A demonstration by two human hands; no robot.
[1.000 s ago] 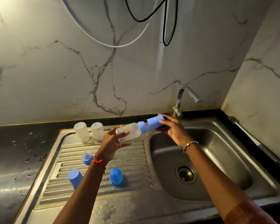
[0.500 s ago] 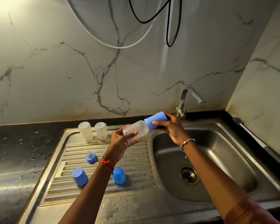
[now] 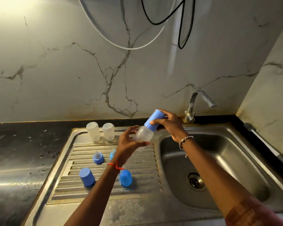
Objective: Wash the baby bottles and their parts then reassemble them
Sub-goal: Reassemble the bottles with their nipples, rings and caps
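Two hands busy: left hand [image 3: 129,145] cups bottle [image 3: 143,135], right hand [image 3: 169,125] grips cap [image 3: 153,119].

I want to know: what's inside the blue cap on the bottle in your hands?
The blue cap sits on the clear bottle. Only its outside shows; anything inside is covered.

held bottle [image 3: 142,136] milky translucent, top cap [image 3: 153,120] solid mid blue
left bare bottle [image 3: 93,132] and right bare bottle [image 3: 108,131]: same milky white
collar [image 3: 98,159] blue with a clear teat; second collar [image 3: 112,154] paler blue, mostly hidden
left loose cap [image 3: 87,176] mid blue, right loose cap [image 3: 125,177] a brighter blue
drainboard [image 3: 104,190] grey steel, parallel ribs
basin [image 3: 227,160] same grey
counter [image 3: 15,152] glossy black
wall [image 3: 55,70] off-white marble with grey-brown veins, rusty stain along its base
cable [image 3: 180,30] black, hose [image 3: 104,36] white
thread [image 3: 115,166] on left wrist red, bracelet [image 3: 185,139] on right wrist silver beads
sleeve [image 3: 245,212] reddish-brown
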